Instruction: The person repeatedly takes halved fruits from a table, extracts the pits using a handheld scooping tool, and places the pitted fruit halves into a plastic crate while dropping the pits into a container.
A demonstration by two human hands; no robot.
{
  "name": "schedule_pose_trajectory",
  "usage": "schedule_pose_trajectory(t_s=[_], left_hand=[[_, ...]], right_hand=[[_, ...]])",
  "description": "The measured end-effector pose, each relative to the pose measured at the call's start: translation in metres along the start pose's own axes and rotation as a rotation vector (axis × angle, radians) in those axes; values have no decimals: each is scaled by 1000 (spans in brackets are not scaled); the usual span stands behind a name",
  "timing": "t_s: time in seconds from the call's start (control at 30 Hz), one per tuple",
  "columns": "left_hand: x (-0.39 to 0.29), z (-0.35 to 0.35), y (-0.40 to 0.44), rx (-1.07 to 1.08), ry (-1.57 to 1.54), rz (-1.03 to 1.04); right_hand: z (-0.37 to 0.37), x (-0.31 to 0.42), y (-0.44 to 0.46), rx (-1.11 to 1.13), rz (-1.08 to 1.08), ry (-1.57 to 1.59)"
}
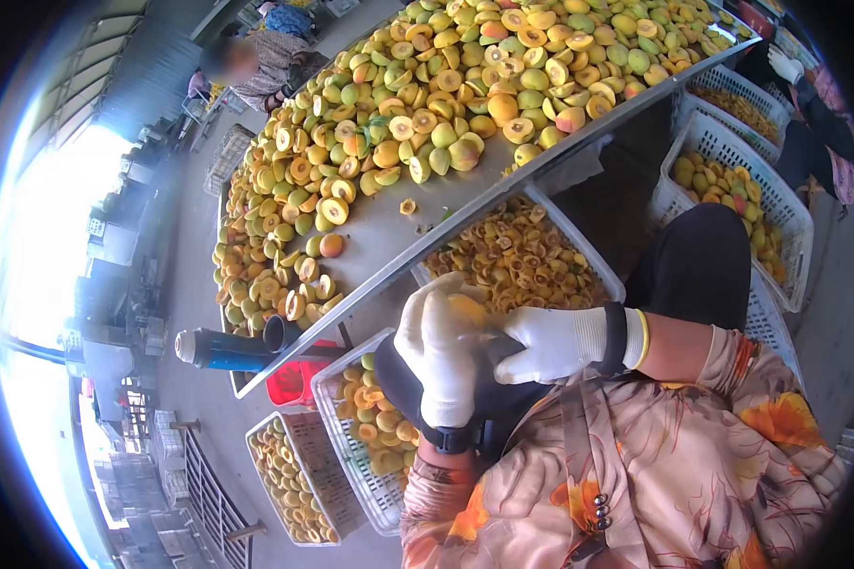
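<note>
My left hand [438, 346], in a white glove with a dark watch at the wrist, is closed around a yellow-orange peach piece [467, 309]. Part of the piece is covered by the fingers and blurred. My right hand [558, 343], also in a white glove, comes in from the right with its fingers closed beside the fruit. Whatever it holds is hidden or smeared. Both hands are above my lap, in front of a white crate [579, 248] of brownish-orange peach scraps [517, 254]. Beyond them, halved peaches [436, 104] lie heaped on a metal table [389, 232].
Crates of peach pieces stand at lower left [299, 479], beside my knee [327, 398] and at right [797, 228]. A blue flask [223, 349] lies at the table corner above a red basket [294, 381]. Other people work at upper left [270, 71] and far right [826, 123].
</note>
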State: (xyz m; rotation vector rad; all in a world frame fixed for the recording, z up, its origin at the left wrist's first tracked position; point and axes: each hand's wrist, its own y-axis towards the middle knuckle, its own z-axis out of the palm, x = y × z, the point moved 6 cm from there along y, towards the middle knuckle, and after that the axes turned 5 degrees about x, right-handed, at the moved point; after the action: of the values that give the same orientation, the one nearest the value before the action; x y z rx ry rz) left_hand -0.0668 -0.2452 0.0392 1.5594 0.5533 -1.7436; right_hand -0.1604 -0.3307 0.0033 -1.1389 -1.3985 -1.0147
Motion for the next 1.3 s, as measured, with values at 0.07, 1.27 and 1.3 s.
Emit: schedule_pose_trajectory(t_s=[0.07,1.27,1.3], left_hand=[[6,0,4,-22,-13,12],[26,-257,-39,-246,989,-569],[19,-264,-29,-221,1317,-453]], right_hand=[[-6,8,-6,128,242,117],[-71,-136,5,-116,410,-316],[-71,-129,10,-136,441,-340]])
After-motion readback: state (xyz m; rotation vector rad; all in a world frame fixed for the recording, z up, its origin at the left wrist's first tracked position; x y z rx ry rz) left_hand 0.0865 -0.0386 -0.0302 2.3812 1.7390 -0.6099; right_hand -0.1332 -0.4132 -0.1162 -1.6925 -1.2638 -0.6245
